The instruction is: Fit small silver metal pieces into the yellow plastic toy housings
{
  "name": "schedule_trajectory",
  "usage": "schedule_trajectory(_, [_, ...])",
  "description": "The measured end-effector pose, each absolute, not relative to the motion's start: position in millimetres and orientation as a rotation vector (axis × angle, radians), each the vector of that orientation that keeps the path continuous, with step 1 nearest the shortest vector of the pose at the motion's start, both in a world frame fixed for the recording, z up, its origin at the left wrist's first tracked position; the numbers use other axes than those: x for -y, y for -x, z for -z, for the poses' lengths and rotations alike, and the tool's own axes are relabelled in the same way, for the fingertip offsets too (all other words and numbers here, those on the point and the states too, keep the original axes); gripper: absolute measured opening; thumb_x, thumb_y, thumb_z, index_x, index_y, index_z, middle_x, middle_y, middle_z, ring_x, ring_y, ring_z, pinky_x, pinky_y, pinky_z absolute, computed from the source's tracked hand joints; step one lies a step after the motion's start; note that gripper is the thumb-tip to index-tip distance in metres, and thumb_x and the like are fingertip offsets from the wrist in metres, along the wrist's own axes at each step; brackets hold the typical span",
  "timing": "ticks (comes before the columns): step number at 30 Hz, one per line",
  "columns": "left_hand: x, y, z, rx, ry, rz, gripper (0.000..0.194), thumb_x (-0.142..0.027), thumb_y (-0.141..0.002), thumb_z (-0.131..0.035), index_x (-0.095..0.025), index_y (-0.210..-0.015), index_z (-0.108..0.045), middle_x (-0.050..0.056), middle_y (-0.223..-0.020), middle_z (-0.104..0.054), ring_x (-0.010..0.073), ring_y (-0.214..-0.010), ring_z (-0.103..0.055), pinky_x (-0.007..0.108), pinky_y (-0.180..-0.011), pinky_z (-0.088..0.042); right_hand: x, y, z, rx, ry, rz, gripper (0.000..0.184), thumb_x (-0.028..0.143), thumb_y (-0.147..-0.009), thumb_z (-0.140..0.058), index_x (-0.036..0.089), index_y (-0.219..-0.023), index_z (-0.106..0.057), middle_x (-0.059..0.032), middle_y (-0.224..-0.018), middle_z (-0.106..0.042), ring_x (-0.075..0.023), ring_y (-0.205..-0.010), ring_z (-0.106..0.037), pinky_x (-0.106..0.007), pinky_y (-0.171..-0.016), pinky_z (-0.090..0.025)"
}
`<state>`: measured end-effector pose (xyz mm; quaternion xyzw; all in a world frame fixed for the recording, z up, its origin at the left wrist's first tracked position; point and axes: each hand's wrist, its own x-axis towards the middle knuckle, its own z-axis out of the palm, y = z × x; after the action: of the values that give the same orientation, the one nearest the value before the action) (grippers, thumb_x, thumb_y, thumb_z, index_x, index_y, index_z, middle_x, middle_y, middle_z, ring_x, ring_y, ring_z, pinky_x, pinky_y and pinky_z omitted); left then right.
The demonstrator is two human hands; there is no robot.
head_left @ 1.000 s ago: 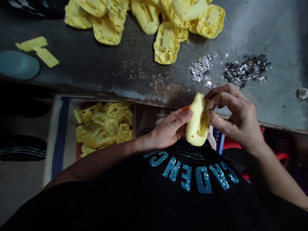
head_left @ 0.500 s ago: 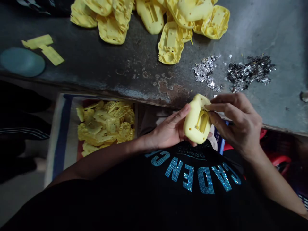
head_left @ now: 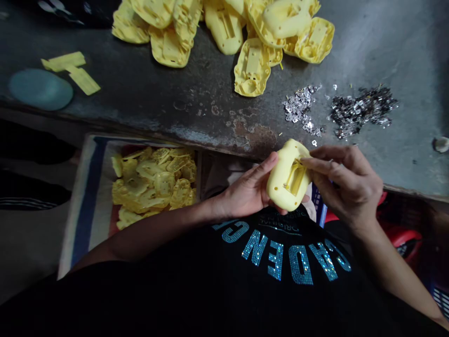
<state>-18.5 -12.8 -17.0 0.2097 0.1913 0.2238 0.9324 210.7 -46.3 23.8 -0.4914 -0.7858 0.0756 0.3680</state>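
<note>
My left hand is closed around the side of a yellow plastic shell, thumb along its edge. The shell is tilted, its rounded outside facing up, with a long recessed slot and small round holes in view. At the slot's upper end, the fingers of my right hand are pinched together against the shell. Whatever they pinch is hidden or too small to make out. Beyond my hands, on the table, lie a pile of small shiny metal pieces and a darker metal pile.
More yellow shells are heaped at the table's far side. Flat yellow pieces lie beside a blue-grey oval at left. Below the edge, a striped sack-like container holds yellow parts. Something red is low at right.
My right fingers have shifted slightly at the slot's upper end, uncovering a little more of it. The shell stays in my left hand. The view has moved slightly.
</note>
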Motion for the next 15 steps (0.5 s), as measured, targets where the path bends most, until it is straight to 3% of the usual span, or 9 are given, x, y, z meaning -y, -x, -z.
schedule_trajectory(3, [16, 16, 15, -0.473, -0.471, -0.537, 0.076, -0.074, -0.093, -0.081, -0.022, -0.148, -0.067, 0.017, -0.127, -0.083, 0.0293, -0.098, -0.084, 0.031, -0.065, -0.066, 39, -212, -36, 1.944, 1.287, -0.401, 0.022, 0.028, -0.102, -0.081, 0.036, -0.121, -0.084, -0.0064, -0.108, -0.08, -0.0283, -0.098, -0.077, -0.047, -0.083, -0.065])
schedule_trajectory(8, [20, 13, 7, -0.623, -0.511, -0.68, 0.077, -0.069, -0.076, -0.099, -0.022, -0.132, -0.073, 0.009, -0.119, -0.084, 0.0214, -0.093, -0.081, 0.031, -0.077, -0.067, 29, -214, -53, 2.057, 1.311, -0.363, 0.014, 0.039, -0.097, -0.088, 0.031, -0.108, -0.082, -0.0058, -0.092, -0.073, -0.0277, -0.086, -0.072, -0.048, -0.081, -0.062])
schedule_trajectory(13, [20, 14, 6, -0.633, -0.527, -0.683, 0.075, -0.068, -0.075, -0.1, -0.021, -0.126, -0.073, 0.008, -0.113, -0.084, 0.0205, -0.088, -0.08, 0.031, -0.074, -0.066, 23, -216, -55, 2.078, 1.25, -0.486, 0.038, 0.045, -0.099, -0.085, 0.031, -0.132, -0.073, -0.0107, -0.128, -0.077, -0.0329, -0.119, -0.074, -0.05, -0.094, -0.065])
schedule_trajectory(15, [20, 15, 8, -0.616, -0.568, -0.681, 0.069, -0.066, -0.079, -0.098, -0.021, -0.125, -0.073, 0.008, -0.107, -0.084, 0.0198, -0.083, -0.079, 0.03, -0.072, -0.065, 22, -216, -52, 2.079, 1.238, -0.584, 0.044, 0.044, -0.1, -0.083, 0.031, -0.14, -0.07, -0.009, -0.133, -0.079, -0.0315, -0.118, -0.075, -0.048, -0.096, -0.066])
